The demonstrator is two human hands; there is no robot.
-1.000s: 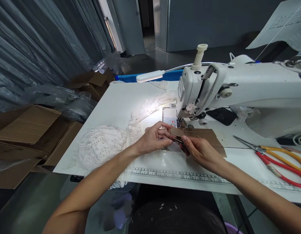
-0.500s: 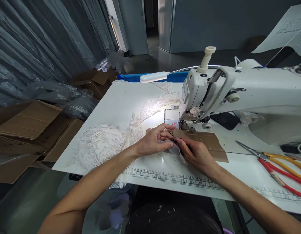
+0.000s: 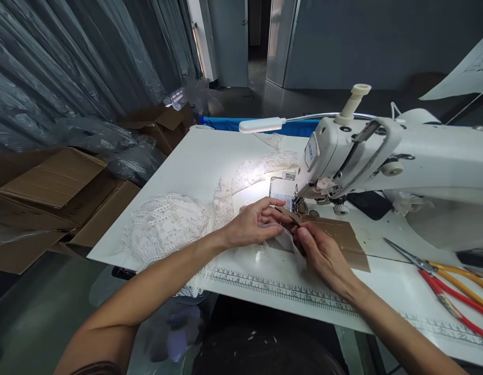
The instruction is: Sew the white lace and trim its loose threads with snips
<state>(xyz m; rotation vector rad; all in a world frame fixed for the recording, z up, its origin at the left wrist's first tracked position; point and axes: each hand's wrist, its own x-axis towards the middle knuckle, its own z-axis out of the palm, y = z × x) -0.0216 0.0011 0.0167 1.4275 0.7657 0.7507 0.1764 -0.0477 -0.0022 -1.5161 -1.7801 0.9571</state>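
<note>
In front of the sewing machine's needle (image 3: 297, 202), my left hand (image 3: 251, 223) is closed, fingers bent, on a piece of thin sheer white fabric (image 3: 285, 239). My right hand (image 3: 321, 252) pinches a small dark pointed tool (image 3: 295, 222), whose exact kind is too small to make out. Its tip points toward the fingers of my left hand. The fabric hangs between both hands, above a flat brown cardboard piece (image 3: 350, 242). A strip of white lace (image 3: 247, 176) runs behind my left hand to a heaped lace pile (image 3: 169, 221).
The white sewing machine (image 3: 346, 151) fills the right side, with a lamp (image 3: 262, 125) at its head. Scissors with red and orange handles (image 3: 446, 286) lie at the right. A printed ruler (image 3: 272, 286) follows the table's front edge. Cardboard boxes (image 3: 53, 182) stand left of the table.
My right hand has drawn slightly away from the left, and the dark tool now shows between them. The whole view has shifted a little, moving the machine rightward in the picture.
</note>
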